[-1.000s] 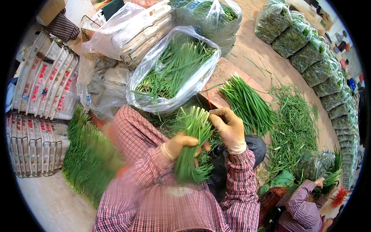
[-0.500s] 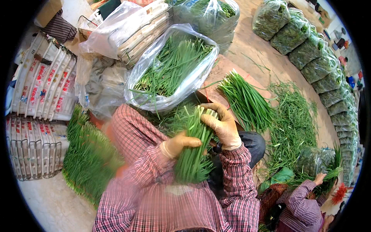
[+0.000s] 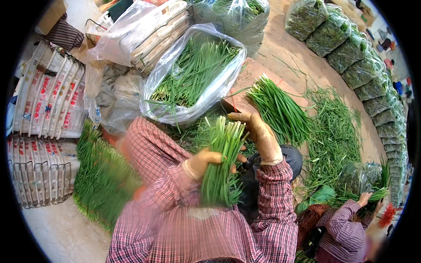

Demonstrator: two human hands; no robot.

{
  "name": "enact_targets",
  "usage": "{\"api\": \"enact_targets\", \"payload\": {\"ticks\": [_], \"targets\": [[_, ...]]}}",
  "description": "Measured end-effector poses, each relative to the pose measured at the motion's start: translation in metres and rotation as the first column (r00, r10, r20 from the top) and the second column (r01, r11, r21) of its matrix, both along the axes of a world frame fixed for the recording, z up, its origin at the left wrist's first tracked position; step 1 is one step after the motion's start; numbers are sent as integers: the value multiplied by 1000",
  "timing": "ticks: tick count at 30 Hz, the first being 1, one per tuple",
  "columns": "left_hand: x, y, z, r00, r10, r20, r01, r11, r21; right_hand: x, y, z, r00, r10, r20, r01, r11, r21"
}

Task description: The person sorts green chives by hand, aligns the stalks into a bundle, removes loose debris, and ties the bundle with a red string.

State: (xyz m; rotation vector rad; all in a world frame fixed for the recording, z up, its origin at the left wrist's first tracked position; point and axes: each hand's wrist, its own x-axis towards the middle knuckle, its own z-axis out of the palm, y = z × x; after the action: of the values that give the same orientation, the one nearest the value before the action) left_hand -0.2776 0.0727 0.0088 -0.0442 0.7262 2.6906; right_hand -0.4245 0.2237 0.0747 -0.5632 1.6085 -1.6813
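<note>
A bunch of green garlic chives point(image 3: 221, 168) stands nearly upright in front of me, pale cut ends up. My left hand point(image 3: 204, 163), in a tan glove, is wrapped round its middle, fingertips showing on the far side. Beside the pale ends, my right hand point(image 3: 263, 136), gloved alike, has its fingers stretched out and grips nothing; whether it touches the stems I cannot tell. A larger bundle of chives point(image 3: 280, 115) lies just beyond it on a reddish-brown board point(image 3: 252, 72). Ahead, an open clear plastic bag point(image 3: 151, 107) holds more chives.
Loose green leaves point(image 3: 331, 140) litter the floor at right. More chives point(image 3: 98, 179) lie at my left, near stacked white plastic crates point(image 3: 52, 96). Filled bags point(image 3: 346, 55) line the far right. At lower right another person point(image 3: 340, 232) handles greens.
My right hand has let go of the bunch's top and straightened its fingers, shifting slightly right. The left hand's fingers now show round the bunch. The other person's hand has moved slightly.
</note>
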Motion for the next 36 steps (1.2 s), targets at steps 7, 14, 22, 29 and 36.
{"api": "enact_targets", "payload": {"ticks": [7, 14, 22, 29, 36], "targets": [[0, 0, -7, 995, -101, 0, 101, 993, 57, 11, 2, 12, 971, 32, 237, -37, 999, 14], [4, 9, 6, 993, -54, 103, 22, 958, 287, 11, -8, -6, 967, -217, 133, 210, 976, 64], [5, 3, -13, 998, -37, 58, 32, 997, 74, 10, 0, -7, 993, -117, -36, 112, 988, -107], [2, 3, -6, 992, -47, 115, 57, 994, -89, 15, -13, -4, 995, -40, 92, 43, 999, -27], [10, -2, -17, 975, -44, 217, 18, 992, 121, 9, -7, -13, 963, 61, 261, -39, 995, -88]]}}
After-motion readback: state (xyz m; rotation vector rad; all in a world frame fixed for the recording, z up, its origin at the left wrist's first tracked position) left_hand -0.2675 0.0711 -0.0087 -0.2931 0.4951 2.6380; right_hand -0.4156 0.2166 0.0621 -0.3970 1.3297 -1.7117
